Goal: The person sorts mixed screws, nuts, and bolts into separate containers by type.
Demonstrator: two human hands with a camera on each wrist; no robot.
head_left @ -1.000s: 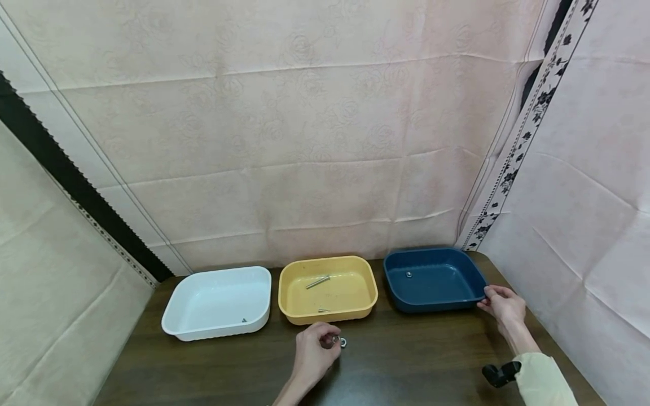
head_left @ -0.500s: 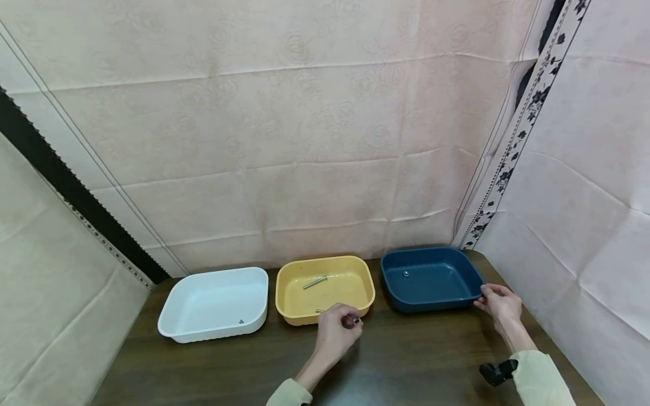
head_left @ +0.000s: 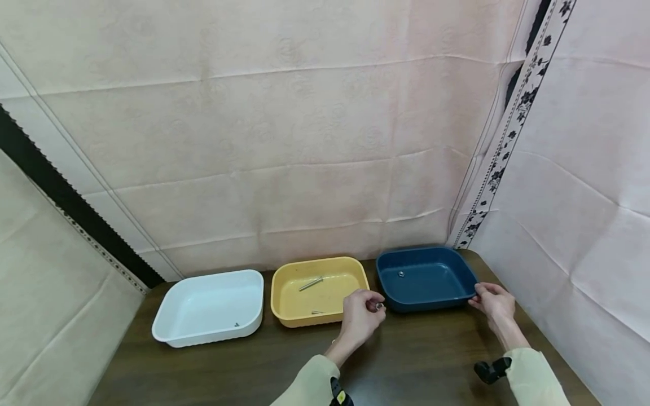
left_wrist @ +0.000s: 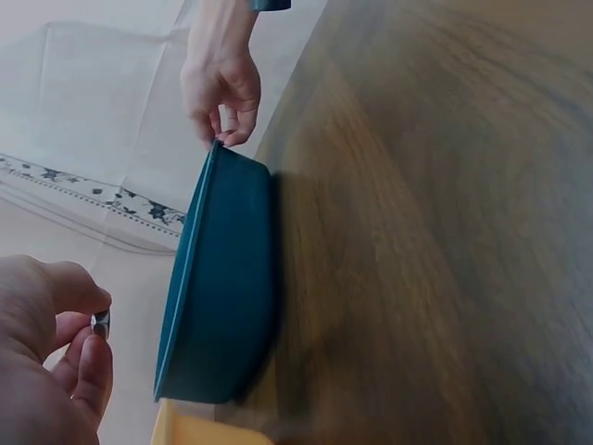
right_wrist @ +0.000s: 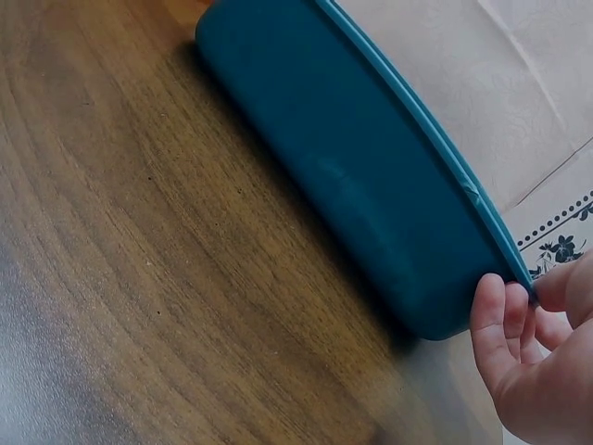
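Between thumb and fingertips, my left hand [head_left: 361,316] pinches a small metal nut [left_wrist: 100,323]. That hand is above the table, by the front right corner of the yellow tray [head_left: 317,321] and left of the blue tray [head_left: 426,304]. My right hand [head_left: 495,307] grips the blue tray's front right corner, thumb over the rim and fingers against the outer wall in the right wrist view. Inside the blue tray lies another nut [head_left: 401,274]. A long metal bolt [head_left: 311,283] and a smaller metal piece [head_left: 317,312] lie in the yellow tray.
A white tray [head_left: 208,338] stands at the left with a tiny metal piece [head_left: 236,324] near its front edge. All the trays stand in a row on the dark wooden table [head_left: 228,372]. Cloth sheets [head_left: 304,141] hang behind and at both sides.
My left hand has moved right and away from me with the nut, from in front of the yellow tray toward the blue one. The right hand keeps its hold on the blue tray's corner.
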